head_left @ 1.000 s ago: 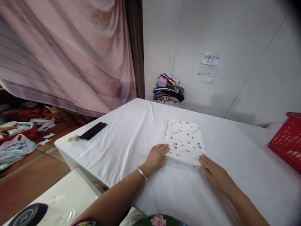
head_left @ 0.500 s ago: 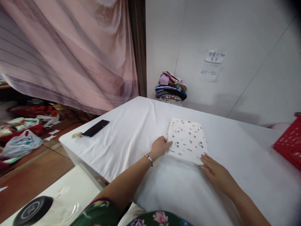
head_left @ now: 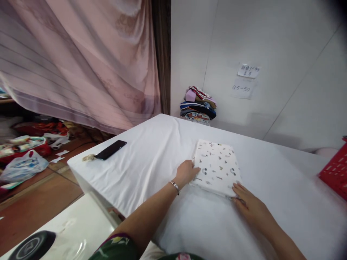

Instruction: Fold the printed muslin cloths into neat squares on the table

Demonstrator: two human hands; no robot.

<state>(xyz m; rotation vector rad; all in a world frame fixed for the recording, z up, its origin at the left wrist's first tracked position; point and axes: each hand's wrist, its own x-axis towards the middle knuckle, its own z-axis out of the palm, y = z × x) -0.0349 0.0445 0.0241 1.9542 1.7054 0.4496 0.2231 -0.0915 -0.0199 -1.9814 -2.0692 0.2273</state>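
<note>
A folded white cloth with small printed patterns (head_left: 217, 166) lies flat on the table covered in a white sheet (head_left: 151, 159). My left hand (head_left: 186, 172) rests at the cloth's near left edge, thumb on top and fingers tucked at the side. My right hand (head_left: 245, 202) lies flat at the cloth's near right corner, fingertips touching its edge, fingers stretched out. A bracelet sits on my left wrist.
A black phone (head_left: 110, 150) lies near the table's left edge. A stack of folded clothes (head_left: 198, 104) stands at the far side against the wall. A red basket (head_left: 334, 172) sits at the right edge. Bags and clutter lie on the floor at left under a pink curtain.
My left hand has slid from the cloth's near left corner a little further along its left edge. The right hand stays at the near right corner. The camera shifted slightly.
</note>
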